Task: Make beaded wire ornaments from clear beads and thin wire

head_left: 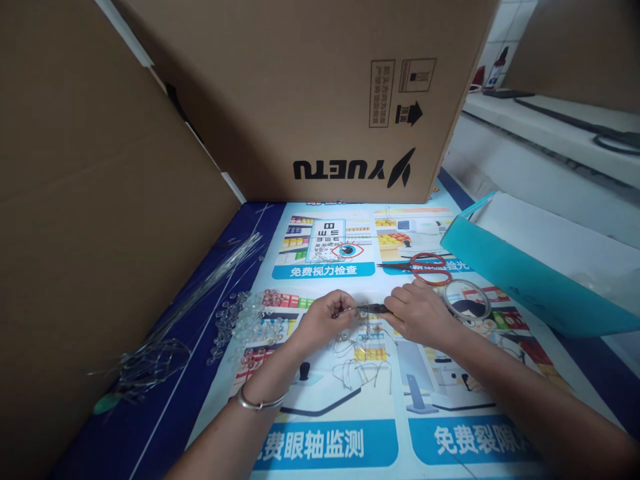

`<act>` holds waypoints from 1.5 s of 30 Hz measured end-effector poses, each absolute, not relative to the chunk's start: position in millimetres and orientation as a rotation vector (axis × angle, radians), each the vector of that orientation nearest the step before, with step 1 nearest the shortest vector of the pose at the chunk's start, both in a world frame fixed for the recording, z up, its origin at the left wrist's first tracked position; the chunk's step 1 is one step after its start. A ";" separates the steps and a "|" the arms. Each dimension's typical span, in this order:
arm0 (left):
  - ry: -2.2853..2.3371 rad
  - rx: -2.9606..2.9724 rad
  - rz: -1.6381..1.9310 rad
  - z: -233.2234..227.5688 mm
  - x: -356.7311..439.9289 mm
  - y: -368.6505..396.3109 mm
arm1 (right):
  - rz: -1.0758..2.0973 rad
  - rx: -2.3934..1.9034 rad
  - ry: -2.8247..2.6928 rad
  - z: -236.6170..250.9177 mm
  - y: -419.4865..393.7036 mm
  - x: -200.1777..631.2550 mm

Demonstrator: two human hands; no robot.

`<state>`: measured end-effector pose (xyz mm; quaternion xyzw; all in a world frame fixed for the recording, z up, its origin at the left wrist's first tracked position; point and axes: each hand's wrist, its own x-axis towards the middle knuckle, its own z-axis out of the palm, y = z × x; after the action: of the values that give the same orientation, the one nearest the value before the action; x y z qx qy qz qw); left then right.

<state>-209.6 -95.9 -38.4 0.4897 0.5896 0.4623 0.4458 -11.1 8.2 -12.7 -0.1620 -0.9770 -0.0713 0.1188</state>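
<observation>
My right hand (417, 313) is closed around a pair of pliers (373, 308), with the dark jaws pointing left. Between its closed fingertips, my left hand (327, 321) pinches a thin wire right at the jaw tips. Fine wire and clear beads hang or lie just below the jaws; I cannot tell which pieces are joined. Several bent wire pieces (353, 375) lie on the printed sheet nearer to me. Left of my left hand spreads a pile of clear beads (245, 323).
Red-handled scissors (417, 265) and a wire coil (487, 308) lie beyond my right hand. A bundle of long wires (205, 283) lies at the left. Cardboard panels (280, 87) wall the back and left. A teal box (525, 287) stands at the right.
</observation>
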 end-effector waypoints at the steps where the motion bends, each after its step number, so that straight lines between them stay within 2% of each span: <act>1: 1.463 1.210 1.145 -38.4 -209.7 -95.7 | -0.208 -0.476 -2.859 -12.8 8.1 -11.1; 32: 1.469 1.188 1.151 -36.1 -209.1 -95.8 | -0.208 -0.510 -2.864 -12.8 8.5 -13.4; 45: 1.447 1.204 1.174 -34.7 -209.4 -94.7 | -0.009 -0.580 -2.741 -22.5 13.7 -10.7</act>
<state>-209.4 -94.7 -34.7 0.4859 0.5839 0.4740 0.4453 -10.7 13.7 -22.5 -0.2041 -0.9642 -0.0031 0.1694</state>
